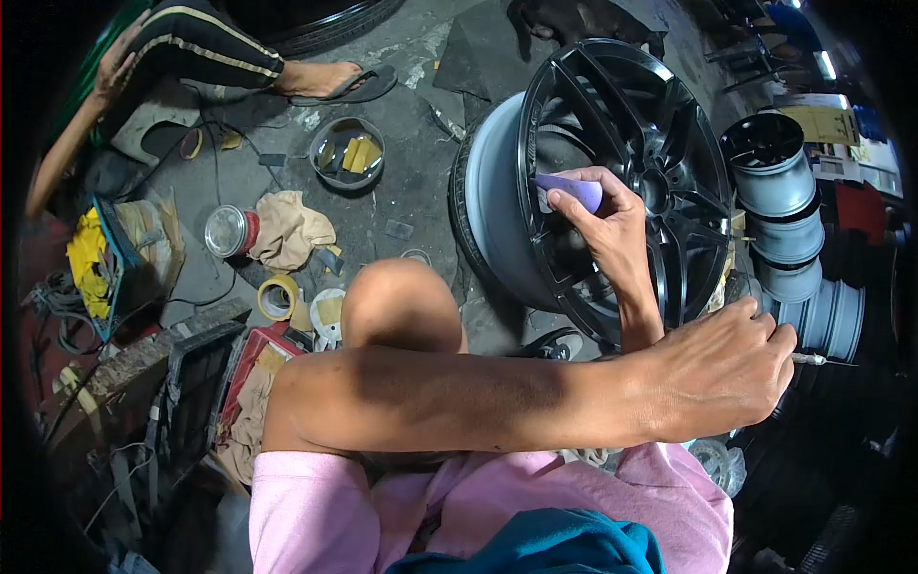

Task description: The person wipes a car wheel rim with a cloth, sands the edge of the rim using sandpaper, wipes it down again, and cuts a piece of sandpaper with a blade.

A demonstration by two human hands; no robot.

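My right hand (617, 225) pinches a curved purple piece (581, 194) between thumb and fingers, at the left edge of a black spoked wheel rim (656, 191). The rim stands upright and its grey barrel (497, 206) shows on the left. My left forearm crosses over my right wrist. At its end, my left hand (732, 368) is closed around a slim tool (808, 359) whose thin tip points right. The back of my left hand hides most of that tool.
A bowl of yellow blocks (328, 179), cloth (292, 230), jar (226, 231) and tape roll (277, 298) lie left on the floor. Another person's sandaled foot (330, 81) is upper left. A dark animal (598, 19) lies behind the rim. Stacked rims (786, 230) stand right.
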